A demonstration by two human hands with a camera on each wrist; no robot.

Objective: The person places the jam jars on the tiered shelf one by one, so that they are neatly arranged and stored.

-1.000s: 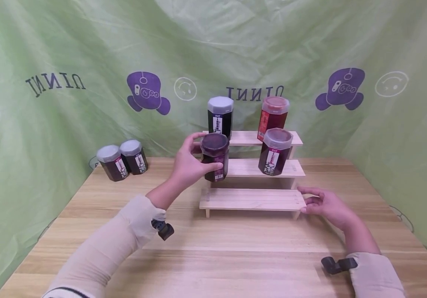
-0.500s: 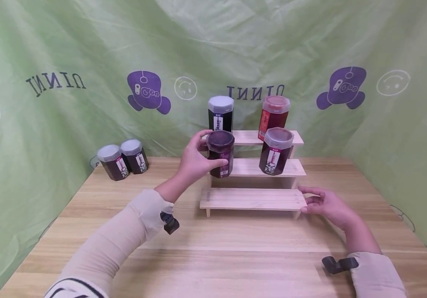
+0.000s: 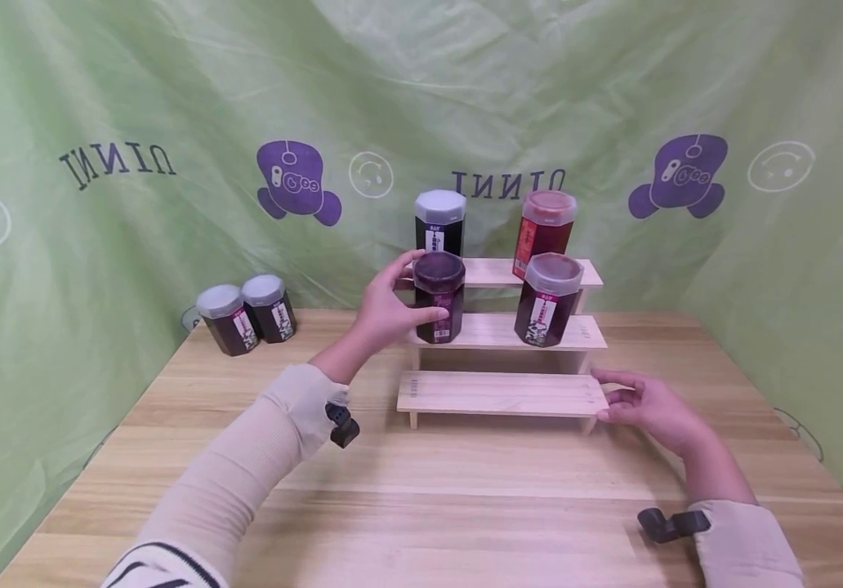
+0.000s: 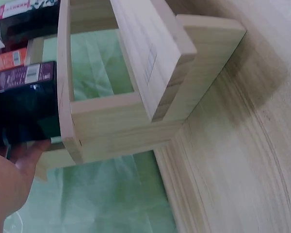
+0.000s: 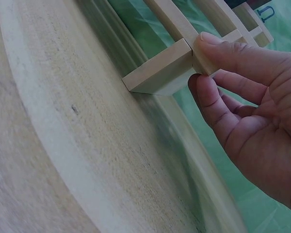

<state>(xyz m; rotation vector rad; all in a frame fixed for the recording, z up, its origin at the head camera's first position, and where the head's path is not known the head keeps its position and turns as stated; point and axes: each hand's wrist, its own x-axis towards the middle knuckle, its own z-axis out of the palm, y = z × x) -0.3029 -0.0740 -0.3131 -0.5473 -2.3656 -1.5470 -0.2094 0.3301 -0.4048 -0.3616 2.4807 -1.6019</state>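
Note:
My left hand (image 3: 388, 312) grips a dark purple octagonal jar (image 3: 439, 298), thumb across its front and fingers around its far left side. The jar stands upright at the left end of the middle step of a three-step wooden stand (image 3: 502, 394). In the left wrist view the jar's base (image 4: 26, 109) is right against the step's board; I cannot tell whether its full weight rests there. My right hand (image 3: 653, 411) pinches the right end of the lowest step between thumb and fingers, seen closely in the right wrist view on the board's corner (image 5: 202, 60).
Another dark jar with a pale lid (image 3: 541, 306) stands on the middle step's right. On the top step are a black jar (image 3: 440, 220) and a red jar (image 3: 546, 233). Two dark jars (image 3: 229, 322) stand at the table's (image 3: 466, 498) back left. A green curtain (image 3: 194, 98) hangs behind.
My left hand has carried the dark purple jar a little rightward and upward in view, over the left end of the middle step. My right hand keeps its hold on the lowest step.

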